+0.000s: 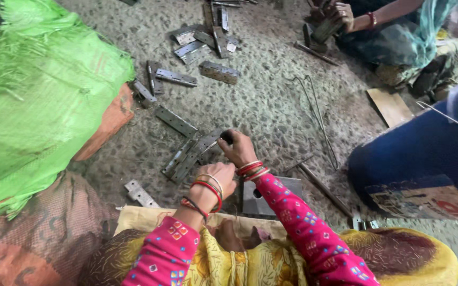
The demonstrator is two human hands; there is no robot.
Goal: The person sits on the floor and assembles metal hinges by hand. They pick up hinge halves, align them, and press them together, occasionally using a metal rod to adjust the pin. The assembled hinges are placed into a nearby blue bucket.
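The right hand pinches a long metal hinge lying on the rough floor, fingers curled shut on its end. The left hand is curled just beside it, over a steel block. More hinges lie scattered beyond, beside a green sack.

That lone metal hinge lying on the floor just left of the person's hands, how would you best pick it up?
Probably across its narrow width, near the middle. The hinge lies flat on the floor, long and thin, slanting from upper left to lower right, with bare floor on both long sides. Come from above, fingers pinching the two long edges. The left hand is closest.
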